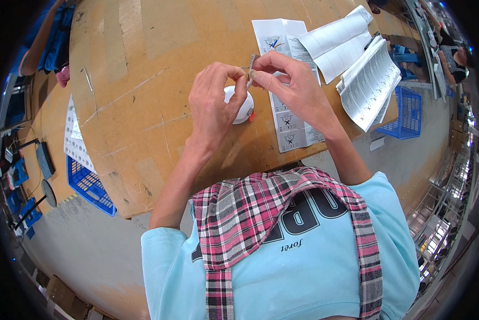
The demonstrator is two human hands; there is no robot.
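Over the cardboard-covered table, my two hands meet with their fingertips close together. My left hand is closed in a pinch at a small pale piece. My right hand pinches a small grey strip that sticks up between the thumb and fingers; its exact kind is too small to make out. Below the fingertips lies a white round object, partly hidden by my left hand, with a small red part at its edge. Under my right hand lies an unfolded printed sheet with small pictures.
To the right are a creased white sheet and a stack of folded printed leaflets. Blue plastic baskets stand beside the table at left and right. A bent wire lies near the left edge. Other people sit at both sides.
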